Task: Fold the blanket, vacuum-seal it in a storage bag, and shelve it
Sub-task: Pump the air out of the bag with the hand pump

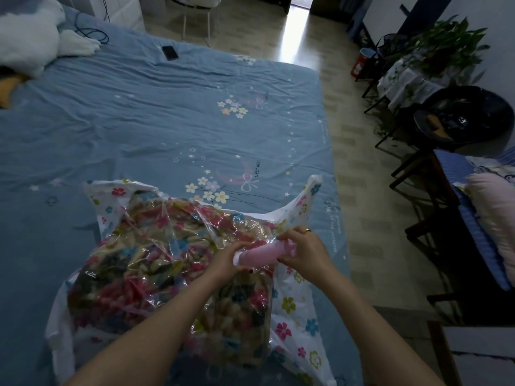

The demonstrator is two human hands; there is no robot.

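Note:
A folded flowery blanket [156,274] lies inside a clear storage bag [292,307] with white flower-printed edges, on the blue bed [139,121]. A pink hand pump [260,256] lies across the bag's top right part. My left hand [228,260] grips the pump's white lower end against the bag. My right hand [303,250], with a ring on it, grips the pump's upper end. The bag's plastic is crumpled and clings loosely round the blanket.
A black phone [170,52] and a dark cable [92,33] lie far back on the bed, near a white plush toy [30,37]. To the right of the bed are tiled floor, potted plants [446,48], a black bin [462,115] and a rack with pillows [496,213].

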